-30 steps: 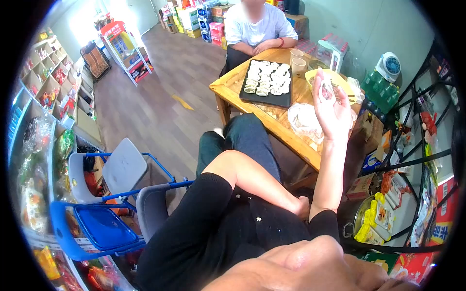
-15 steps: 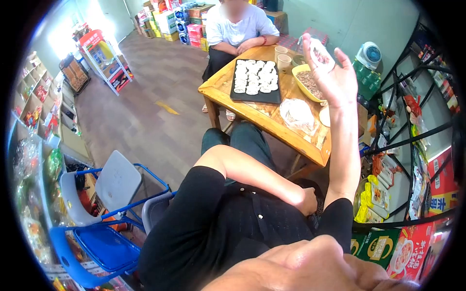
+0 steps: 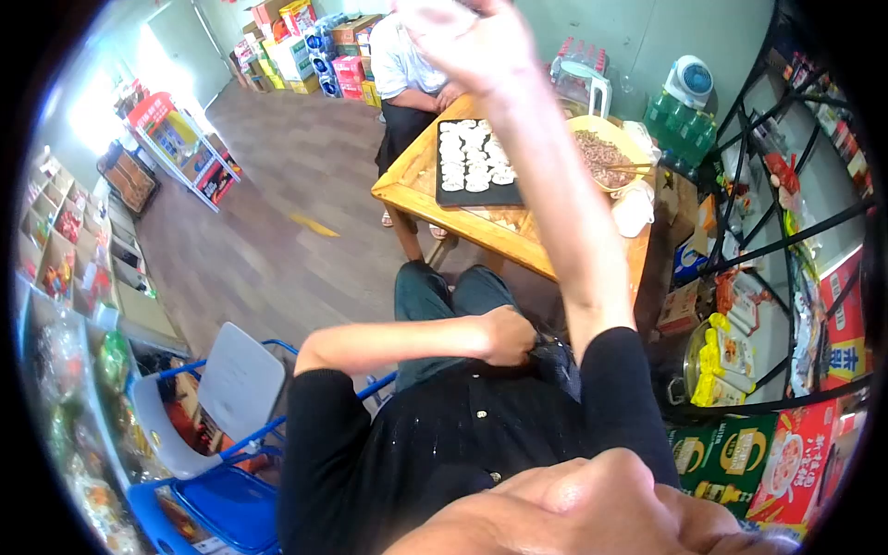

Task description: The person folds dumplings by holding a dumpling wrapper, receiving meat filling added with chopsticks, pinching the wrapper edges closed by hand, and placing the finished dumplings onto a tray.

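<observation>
My right hand [image 3: 481, 42] is raised at the top edge, partly cut off, with a pale dumpling wrapper [image 3: 446, 15] in it, blurred. Low over my lap, my left hand [image 3: 509, 337] is closed beside a dark, shiny item [image 3: 558, 363]; what its fingers hold is hidden. On the wooden table [image 3: 407, 178], a black tray [image 3: 481, 195] bears rows of white dumplings [image 3: 453, 157], partly behind my right forearm. To the right of the forearm stands a yellow bowl [image 3: 636, 139] of minced filling [image 3: 597, 155] with chopsticks [image 3: 631, 168] across it.
Across the table sits a person [image 3: 403, 69] in a white top, mostly hidden by my hand. A folding chair [image 3: 242, 375] and a blue seat [image 3: 227, 504] are at left. Shelves line both sides. A small fan [image 3: 692, 79] sits above green bottles [image 3: 671, 120].
My right hand has swung up and left, carrying the wrapper, and its forearm now crosses the table. My left hand has moved left and up over my lap. The view has shifted.
</observation>
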